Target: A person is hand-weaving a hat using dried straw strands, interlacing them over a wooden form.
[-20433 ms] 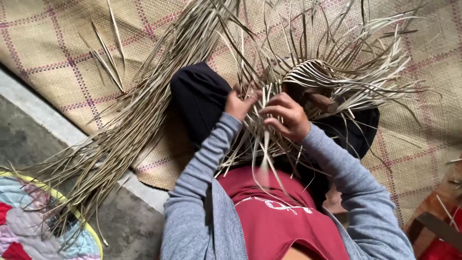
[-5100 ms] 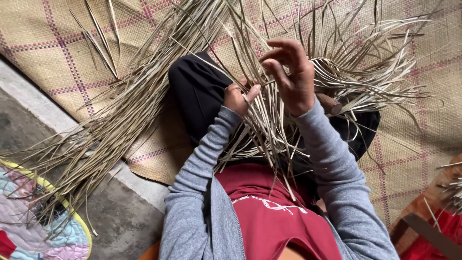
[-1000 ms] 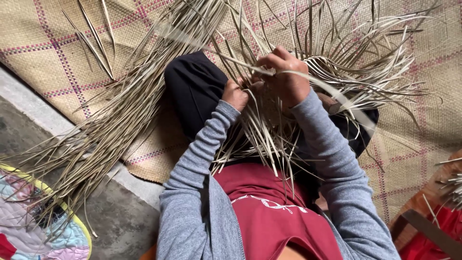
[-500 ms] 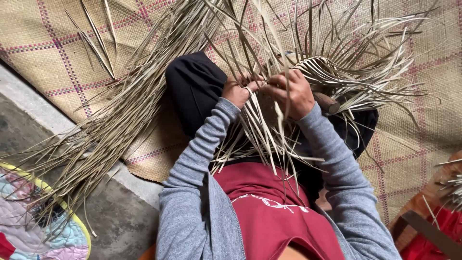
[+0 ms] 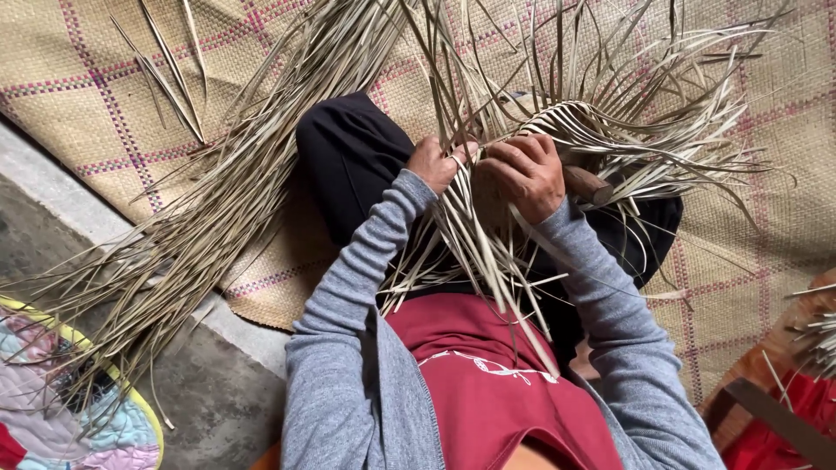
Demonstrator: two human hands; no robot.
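In the head view, a person is seen from above, seated on a woven mat (image 5: 104, 78) with purple grid lines, with black trousers (image 5: 348, 157) over the knees and a grey cardigan (image 5: 348, 365) worn over a red shirt (image 5: 496, 400). The left hand (image 5: 433, 164) is closed around a few pale leaf strips (image 5: 488, 252), with a ring visible on one finger; the grip is tight, with the fingers curled in. The right hand (image 5: 527, 174) is pressed just beside it, the fingers bent over and pinching strips against a small woven patch (image 5: 570, 122), where flat strips can be seen already crossed and laid side by side. Both hands are held over the lap, touching or nearly touching each other. What exactly is pinched between the right fingertips cannot be told, as the strips overlap there. The woven patch is judged to be only a small start: it is confined to the area just beyond the right hand, while most of the strips fan out loose above it and hang unwoven down towards the shirt. A large loose bundle of strips (image 5: 200, 235) lies untouched on the mat to the person's left, trailing onto the concrete floor (image 5: 218, 400) near a colourful quilt (image 5: 70, 409). Much weaving is therefore judged to remain.
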